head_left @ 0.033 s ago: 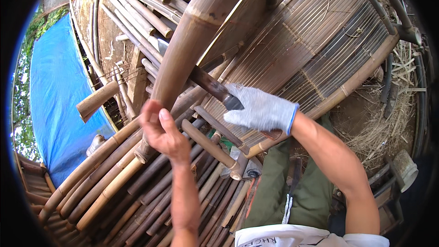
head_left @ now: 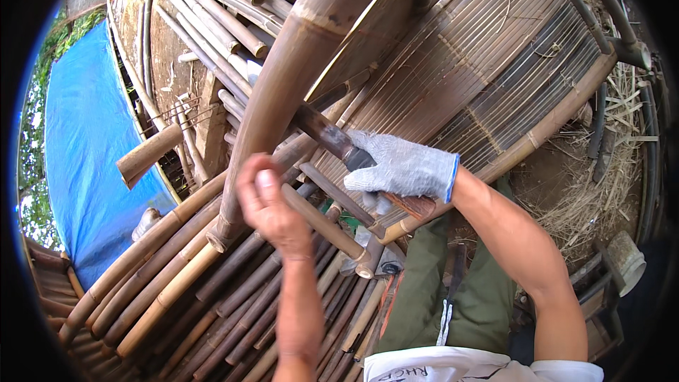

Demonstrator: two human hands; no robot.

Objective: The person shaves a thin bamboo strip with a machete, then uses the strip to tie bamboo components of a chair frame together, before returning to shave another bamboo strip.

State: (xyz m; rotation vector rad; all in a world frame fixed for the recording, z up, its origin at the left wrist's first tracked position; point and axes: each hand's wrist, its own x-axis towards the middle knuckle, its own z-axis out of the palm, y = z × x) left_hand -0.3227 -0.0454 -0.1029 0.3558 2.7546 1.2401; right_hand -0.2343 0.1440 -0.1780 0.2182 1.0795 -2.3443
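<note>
1. Your right hand [head_left: 403,166], gloved, has its fingers closed around the tool [head_left: 325,131], which slants up and left from your glove to the pole [head_left: 283,74].
2. Your left hand [head_left: 276,209] is bare, fingers half curled with a gap at the thumb, seemingly holding nothing; it sits at the pole's lower part, but you cannot tell whether they touch.
3. Expect the tool to be stiff and fairly heavy towards its far end; grip its wooden part [head_left: 416,205], apparently the handle, and keep bare skin off the dark length.
4. Expect the pole to be light for its thickness, rigid, smooth enough to slip, and liable to split along its grain. Take it from the outside, well away from the tool.
5. The pole hides the tool's far end, so its tip and edge cannot be judged. Your glove covers most of the grip.
6. The pole's top is cut off by the frame, and your left fingers are blurred.
</note>
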